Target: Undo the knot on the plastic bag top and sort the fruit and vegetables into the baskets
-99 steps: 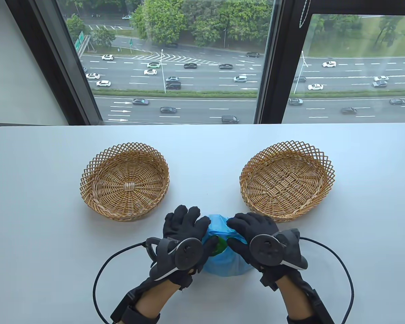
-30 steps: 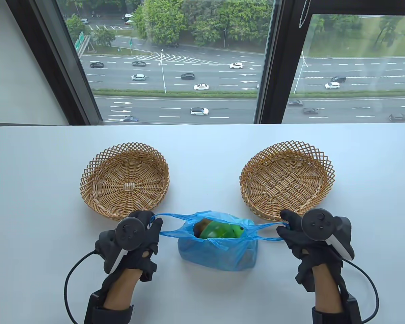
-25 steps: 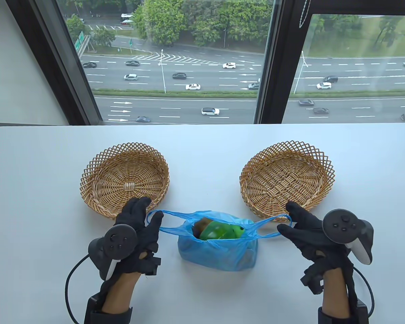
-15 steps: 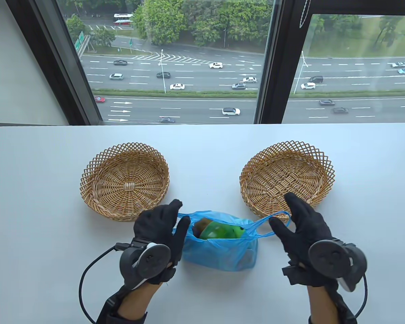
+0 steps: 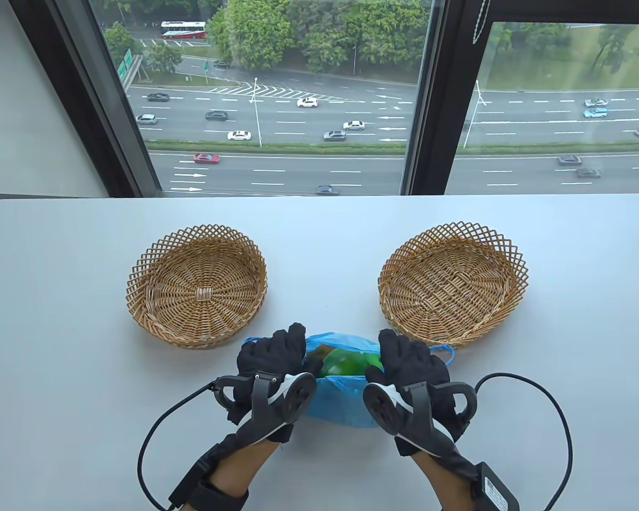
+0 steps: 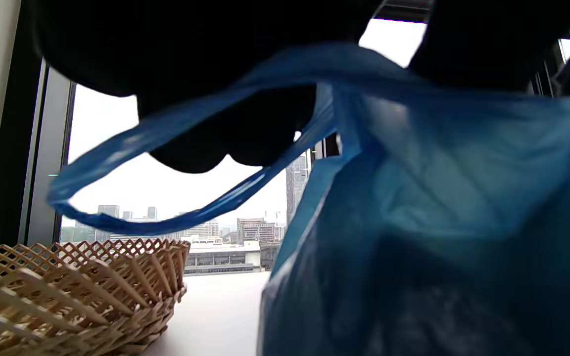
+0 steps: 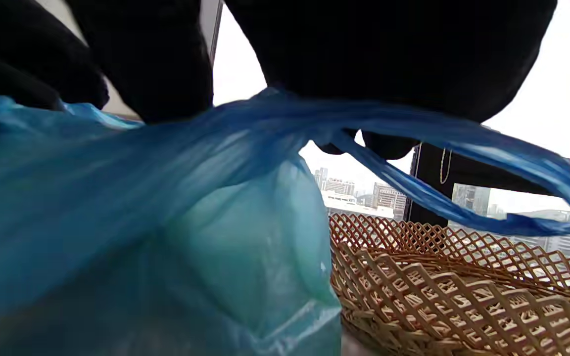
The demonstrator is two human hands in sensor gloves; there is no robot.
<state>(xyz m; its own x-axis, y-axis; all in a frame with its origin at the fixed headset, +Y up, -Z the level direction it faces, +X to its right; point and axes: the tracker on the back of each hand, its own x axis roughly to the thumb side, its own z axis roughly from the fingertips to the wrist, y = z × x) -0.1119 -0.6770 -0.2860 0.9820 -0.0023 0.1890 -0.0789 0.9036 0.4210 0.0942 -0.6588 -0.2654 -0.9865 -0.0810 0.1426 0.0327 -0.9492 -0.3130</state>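
Observation:
The blue plastic bag (image 5: 338, 398) stands untied between the two wicker baskets, near the table's front edge. Green produce (image 5: 340, 365) and a brown piece (image 5: 324, 351) show through its open mouth. My left hand (image 5: 274, 355) grips the bag's left rim with curled fingers, and my right hand (image 5: 406, 355) grips the right rim. In the left wrist view the bag (image 6: 438, 222) fills the right side, and its handle loop (image 6: 131, 148) hangs loose under my fingers (image 6: 191, 74). The right wrist view shows the bag (image 7: 141, 222) at left and the other handle loop (image 7: 463, 148) drooping below my fingers (image 7: 389, 49).
The left basket (image 5: 134, 282) and the right basket (image 5: 517, 266) hold nothing and sit just beyond the bag on the white table (image 5: 58, 330). Glove cables (image 5: 149, 442) loop on the table beside both wrists. A window runs along the far edge.
Both hands let go of the stretched handles and came in from the sides onto the bag's mouth. The handles have gone slack and droop beside the bag.

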